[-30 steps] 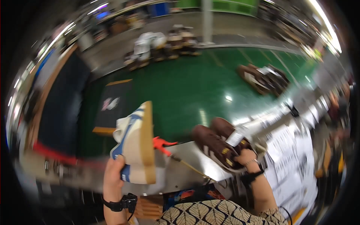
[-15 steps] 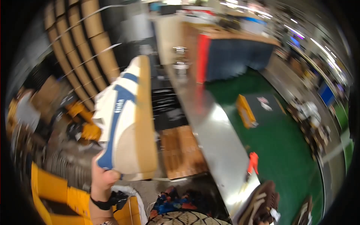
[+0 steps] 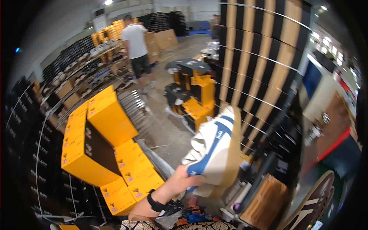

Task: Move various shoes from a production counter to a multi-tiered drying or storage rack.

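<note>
My left hand [image 3: 181,182] is closed round the heel of a white sneaker [image 3: 217,147] with blue side stripes, a beige heel patch and a tan gum sole. The sneaker is tilted, toe pointing up and away, its sole facing right. A black band circles my left wrist. At the lower right edge, a brown shoe [image 3: 311,202] with pale stripes is partly cut off by the frame. My right hand is out of view, so whether it touches the brown shoe cannot be told.
Yellow shoe boxes [image 3: 94,153] are stacked at the left, beside strapped black boxes [image 3: 28,153]. More yellow boxes [image 3: 197,96] stand ahead, near a tall strapped carton stack [image 3: 260,57]. Farther off, a person in a white shirt [image 3: 135,42] stands beside shoe racks [image 3: 76,80].
My view has swung left, from the green-topped workbench to the box stacks and aisle. The sneaker stays in my left hand and now appears nearer the centre. The brown shoe appears farther right.
</note>
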Available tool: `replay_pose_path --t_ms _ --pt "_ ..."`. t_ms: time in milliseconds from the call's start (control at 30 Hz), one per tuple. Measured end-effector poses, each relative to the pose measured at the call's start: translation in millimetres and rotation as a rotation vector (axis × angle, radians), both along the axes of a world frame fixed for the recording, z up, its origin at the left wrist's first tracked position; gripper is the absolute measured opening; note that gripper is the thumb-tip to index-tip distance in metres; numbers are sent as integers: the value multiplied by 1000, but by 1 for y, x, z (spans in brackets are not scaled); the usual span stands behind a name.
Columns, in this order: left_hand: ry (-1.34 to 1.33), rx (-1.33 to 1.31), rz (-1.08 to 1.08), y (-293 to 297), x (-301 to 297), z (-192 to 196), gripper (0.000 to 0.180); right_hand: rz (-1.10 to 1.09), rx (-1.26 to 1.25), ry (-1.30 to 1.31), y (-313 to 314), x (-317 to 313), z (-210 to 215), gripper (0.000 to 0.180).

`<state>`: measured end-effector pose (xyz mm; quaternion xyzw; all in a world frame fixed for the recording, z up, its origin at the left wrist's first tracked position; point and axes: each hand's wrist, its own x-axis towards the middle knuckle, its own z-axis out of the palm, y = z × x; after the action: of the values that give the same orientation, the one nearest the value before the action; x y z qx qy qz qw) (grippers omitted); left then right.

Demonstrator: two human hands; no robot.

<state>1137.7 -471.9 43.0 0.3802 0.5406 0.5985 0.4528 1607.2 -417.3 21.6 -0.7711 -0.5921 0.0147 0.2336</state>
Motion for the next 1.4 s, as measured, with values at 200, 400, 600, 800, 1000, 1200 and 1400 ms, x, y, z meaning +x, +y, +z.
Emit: replay_pose_path --t_ms 200,400,600,800,1000,1200,1400 --pt "30 -55 191 -12 -109 -8 15 347 -155 591 111 -191 -8 24" --pt "100 -6 406 -20 -177 -18 20 735 -354 328 201 -305 -41 28" --pt "97 -118 518 -8 -229 -31 19 839 -451 461 273 -416 -70 23" --pt "-60 -50 732 62 -286 -43 18 910 -585 600 353 -525 -110 20" --pt "-71 -108 846 135 -366 -47 31 987 -725 735 433 -634 -133 18" --pt "-8 -234 852 166 -447 -66 38 1129 -771 971 460 -750 -160 9" --pt "-10 -254 891 171 -542 -99 44 1228 -972 586 463 -881 -156 6"
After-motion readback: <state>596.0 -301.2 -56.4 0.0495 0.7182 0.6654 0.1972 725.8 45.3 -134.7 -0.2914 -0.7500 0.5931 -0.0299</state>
